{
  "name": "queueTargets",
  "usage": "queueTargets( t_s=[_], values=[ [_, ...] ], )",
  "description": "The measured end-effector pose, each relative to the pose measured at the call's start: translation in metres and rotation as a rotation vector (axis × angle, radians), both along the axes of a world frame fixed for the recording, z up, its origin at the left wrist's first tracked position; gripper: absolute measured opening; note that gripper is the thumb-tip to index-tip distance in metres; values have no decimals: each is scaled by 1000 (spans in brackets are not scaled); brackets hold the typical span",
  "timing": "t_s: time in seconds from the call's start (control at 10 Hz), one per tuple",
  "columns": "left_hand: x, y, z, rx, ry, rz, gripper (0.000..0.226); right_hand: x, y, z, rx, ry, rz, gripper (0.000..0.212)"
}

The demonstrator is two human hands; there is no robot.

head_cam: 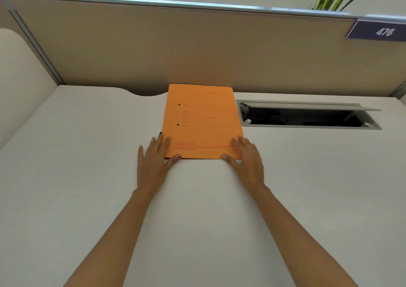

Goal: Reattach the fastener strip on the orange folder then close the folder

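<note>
Table (87, 176): lying pale and bare under both forearms, running out ahead of the hands to a beige partition (197, 51); open cable hatch (307, 116) sitting well off to the right of the right hand.

Orange folder (202, 121): lying flat and shut on the table, printed cover up, stretching forward from between the two hands toward the partition. Two punched holes (179, 104) showing on the cover, ahead of the left hand, near the spine edge. Fastener strip: not showing anywhere; cannot tell whether sitting inside.

Left hand (153, 154): resting flat, grip released, fingers spread on the table just beside the folder's near left corner, thumb tip touching that corner. Right hand (246, 157): likewise flat and released, palm and fingers overlapping the near right corner, pressing rather than grasping.

Step in hand, judged: either squaring the shut folder at the finish, or steadying it at the start. Holes looking empty from outside, so leaning toward the start.

Next move, if starting: pinching the cover's free right edge with the right hand, holding the spine side down with the left, lifting the cover open.
</note>
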State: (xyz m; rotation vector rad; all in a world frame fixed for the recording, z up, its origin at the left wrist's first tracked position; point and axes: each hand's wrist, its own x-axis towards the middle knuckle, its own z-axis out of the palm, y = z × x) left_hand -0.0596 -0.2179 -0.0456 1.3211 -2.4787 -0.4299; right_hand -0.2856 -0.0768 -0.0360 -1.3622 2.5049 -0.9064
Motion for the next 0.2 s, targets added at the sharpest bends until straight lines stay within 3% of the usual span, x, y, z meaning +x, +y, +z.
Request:
queueTargets(
  t_s=[0.1,0.2],
  values=[
    [0,8,7,60,202,39,69,8,5,8,-158,-68,-52,54],
    [0,22,7,7,229,29,71,15,6,9,-238,76,-76,48]
  ],
)
